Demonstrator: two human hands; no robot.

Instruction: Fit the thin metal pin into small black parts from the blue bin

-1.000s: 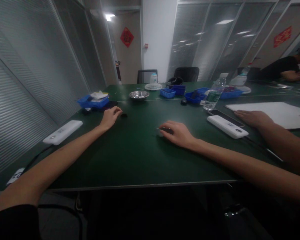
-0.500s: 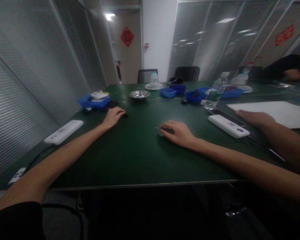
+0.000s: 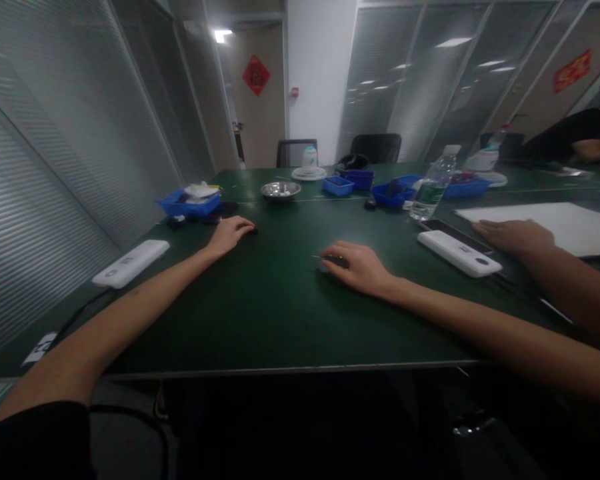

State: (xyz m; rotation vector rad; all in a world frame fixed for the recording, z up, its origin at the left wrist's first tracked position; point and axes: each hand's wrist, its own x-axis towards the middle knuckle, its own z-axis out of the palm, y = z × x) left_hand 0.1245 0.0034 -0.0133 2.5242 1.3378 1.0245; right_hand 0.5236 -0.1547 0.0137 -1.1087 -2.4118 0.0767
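My left hand [image 3: 229,235] rests on the green table [image 3: 260,320], its fingers curled together around a small black object [image 3: 254,230] that shows just past the fingertips. What kind of thing it is, I cannot tell. To the right, my right hand [image 3: 357,267] lies low over the table with thumb and fingers closed. From its grip a thin, pale, needle-like tip [image 3: 316,257] sticks out to the left. The rest of that thin thing is hidden in the hand. Bare table lies between the two hands.
A steel bowl [image 3: 281,192] and blue baskets [image 3: 190,203] stand farther back. White power banks [image 3: 130,263] lie left and right, near a water bottle [image 3: 433,187] and a phone [image 3: 455,237]. Another person's hand [image 3: 517,237] rests on a white board [image 3: 570,223].
Both hands keep their place and grip. The whole view has shifted very slightly.
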